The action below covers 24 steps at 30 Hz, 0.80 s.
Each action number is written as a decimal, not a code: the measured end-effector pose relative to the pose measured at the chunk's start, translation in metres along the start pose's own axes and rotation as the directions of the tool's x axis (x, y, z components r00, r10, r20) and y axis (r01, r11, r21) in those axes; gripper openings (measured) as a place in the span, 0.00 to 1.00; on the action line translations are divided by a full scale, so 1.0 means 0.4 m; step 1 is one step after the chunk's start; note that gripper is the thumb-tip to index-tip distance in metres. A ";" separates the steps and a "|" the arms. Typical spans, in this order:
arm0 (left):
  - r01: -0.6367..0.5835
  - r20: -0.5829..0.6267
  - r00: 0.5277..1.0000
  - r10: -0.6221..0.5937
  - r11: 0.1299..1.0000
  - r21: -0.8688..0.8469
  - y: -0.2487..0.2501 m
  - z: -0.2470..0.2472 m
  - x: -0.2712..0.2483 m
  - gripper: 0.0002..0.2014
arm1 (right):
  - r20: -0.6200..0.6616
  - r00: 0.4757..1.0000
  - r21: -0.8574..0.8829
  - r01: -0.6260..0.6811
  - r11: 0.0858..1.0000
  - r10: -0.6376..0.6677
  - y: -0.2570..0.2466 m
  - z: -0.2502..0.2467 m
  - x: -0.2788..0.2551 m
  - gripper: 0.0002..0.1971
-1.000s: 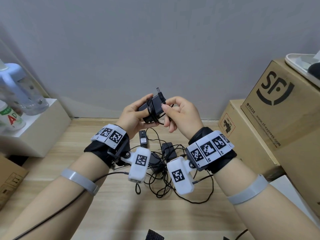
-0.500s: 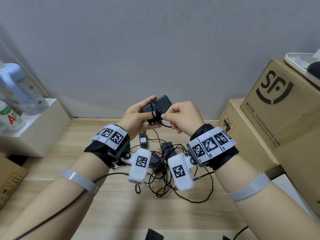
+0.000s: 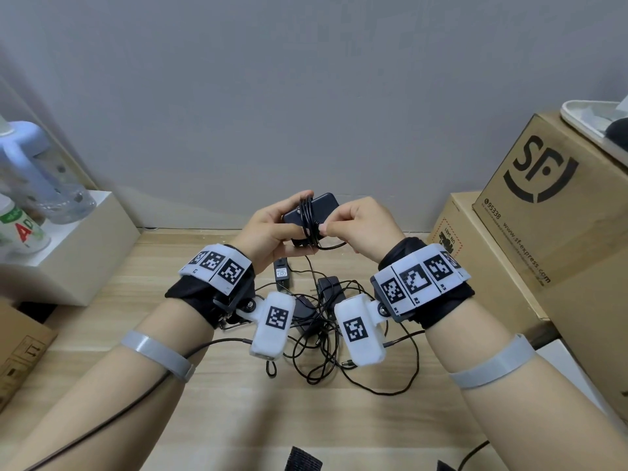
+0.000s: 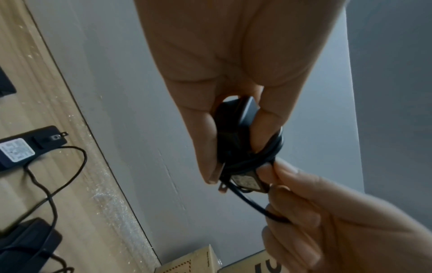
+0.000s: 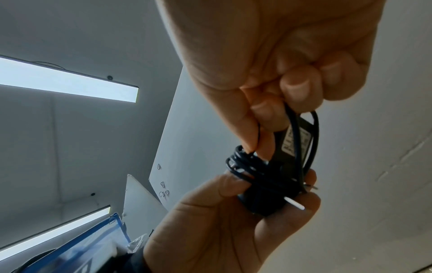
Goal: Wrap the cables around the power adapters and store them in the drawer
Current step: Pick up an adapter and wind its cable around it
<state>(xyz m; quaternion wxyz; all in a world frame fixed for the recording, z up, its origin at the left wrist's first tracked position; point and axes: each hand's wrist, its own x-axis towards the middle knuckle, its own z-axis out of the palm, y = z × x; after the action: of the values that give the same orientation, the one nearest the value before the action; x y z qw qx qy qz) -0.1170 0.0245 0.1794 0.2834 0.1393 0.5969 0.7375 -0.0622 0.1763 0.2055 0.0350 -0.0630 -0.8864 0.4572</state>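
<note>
A black power adapter (image 3: 319,207) with its thin cable (image 3: 307,219) coiled several times round its middle is held up above the table, near the wall. My left hand (image 3: 272,226) grips the adapter body (image 4: 233,129) between thumb and fingers. My right hand (image 3: 360,226) pinches the loose end of the cable (image 5: 294,129) against the adapter (image 5: 268,201). A short loop of cable hangs below. On the wooden table (image 3: 170,321) under my wrists lie other black adapters (image 3: 281,273) in a tangle of cables (image 3: 326,345). No drawer is in view.
A white box (image 3: 78,263) with bottles (image 3: 30,171) stands at the left. Cardboard boxes (image 3: 550,212) are stacked at the right, with a white tray (image 3: 588,113) on top. Another carton (image 3: 17,348) sits at the lower left edge.
The adapter has turned in my left hand, its prongs swinging from upward to down and away. My right hand has brought the cable round and now pinches it against the body.
</note>
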 end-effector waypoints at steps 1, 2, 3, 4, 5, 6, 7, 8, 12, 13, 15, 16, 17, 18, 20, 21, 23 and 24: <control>-0.004 0.006 1.000 0.004 1.000 0.031 -0.001 0.003 -0.001 0.29 | -0.021 1.000 -0.002 0.003 1.000 -0.003 0.001 0.004 0.000 0.10; -0.007 0.011 1.000 0.006 0.998 0.060 -0.002 0.006 -0.001 0.29 | -0.039 0.999 0.003 0.006 1.000 -0.006 0.001 0.008 -0.001 0.11; -0.008 0.013 1.000 0.007 0.997 0.080 -0.005 0.010 -0.001 0.28 | -0.048 0.999 0.013 0.007 1.000 -0.006 -0.001 0.013 -0.002 0.11; -0.007 0.009 1.000 0.006 0.996 0.087 -0.007 0.012 -0.002 0.28 | -0.049 0.999 0.028 0.005 1.000 -0.003 -0.003 0.018 -0.004 0.11; -0.007 0.002 1.000 0.006 0.996 0.086 -0.010 0.014 -0.002 0.28 | -0.048 0.999 0.047 0.001 0.999 0.002 -0.005 0.024 -0.007 0.11; -0.007 -0.006 1.000 0.008 0.996 0.083 -0.011 0.015 -0.002 0.28 | -0.049 0.999 0.069 -0.003 0.998 0.006 -0.006 0.028 -0.009 0.10; -0.008 -0.013 1.000 0.009 0.996 0.084 -0.012 0.014 -0.002 0.28 | -0.046 0.999 0.088 -0.006 0.996 0.010 -0.007 0.032 -0.012 0.10; -0.009 -0.018 1.000 0.011 0.996 0.090 -0.013 0.013 -0.002 0.28 | -0.037 0.999 0.103 -0.007 0.995 0.011 -0.008 0.034 -0.014 0.10; -0.016 -0.056 0.998 0.022 0.993 0.113 -0.010 0.013 -0.005 0.28 | 0.004 1.000 0.116 0.008 0.993 -0.009 -0.005 0.035 -0.015 0.10; -0.023 -0.074 0.997 0.032 0.993 0.117 -0.009 0.013 -0.005 0.27 | -0.004 1.000 0.111 0.009 0.994 -0.009 -0.007 0.034 -0.016 0.10; -0.037 -0.108 0.993 0.050 0.992 0.117 -0.006 0.015 -0.006 0.24 | -0.049 0.999 0.132 0.029 0.991 -0.023 -0.013 0.038 -0.019 0.05; -0.039 -0.118 0.992 0.053 0.992 0.117 -0.007 0.017 -0.005 0.23 | -0.066 0.997 0.160 0.047 0.986 -0.036 -0.017 0.039 -0.021 0.02; -0.038 -0.123 0.991 0.054 0.991 0.126 -0.009 0.019 -0.005 0.21 | -0.078 0.996 0.171 0.063 0.983 -0.050 -0.021 0.041 -0.021 0.05; -0.035 -0.123 0.991 0.053 0.989 0.141 -0.011 0.022 -0.005 0.20 | -0.075 0.995 0.158 0.081 0.984 -0.070 -0.024 0.043 -0.020 0.09; -0.033 -0.121 0.991 0.052 0.987 0.160 -0.017 0.025 -0.005 0.17 | -0.050 0.995 0.083 0.094 0.992 -0.090 -0.031 0.045 -0.019 0.13; -0.034 -0.119 0.991 0.054 0.985 0.168 -0.020 0.025 -0.004 0.16 | -0.035 0.995 0.042 0.090 0.995 -0.088 -0.032 0.046 -0.017 0.13; -0.034 -0.115 0.992 0.059 0.976 0.214 -0.022 0.025 -0.004 0.17 | -0.013 0.997 -0.034 0.074 0.997 -0.075 -0.029 0.050 -0.016 0.11; -0.030 -0.112 0.992 0.058 0.970 0.239 -0.021 0.024 -0.004 0.17 | -0.006 0.997 -0.083 0.076 0.994 -0.077 -0.030 0.053 -0.017 0.09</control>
<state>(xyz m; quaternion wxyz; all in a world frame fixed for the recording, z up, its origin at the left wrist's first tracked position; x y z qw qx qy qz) -0.1084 0.0326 0.1739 0.2125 0.1413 0.6933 0.6740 -0.0591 0.1515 0.2031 0.0537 -0.0324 -0.9061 0.4183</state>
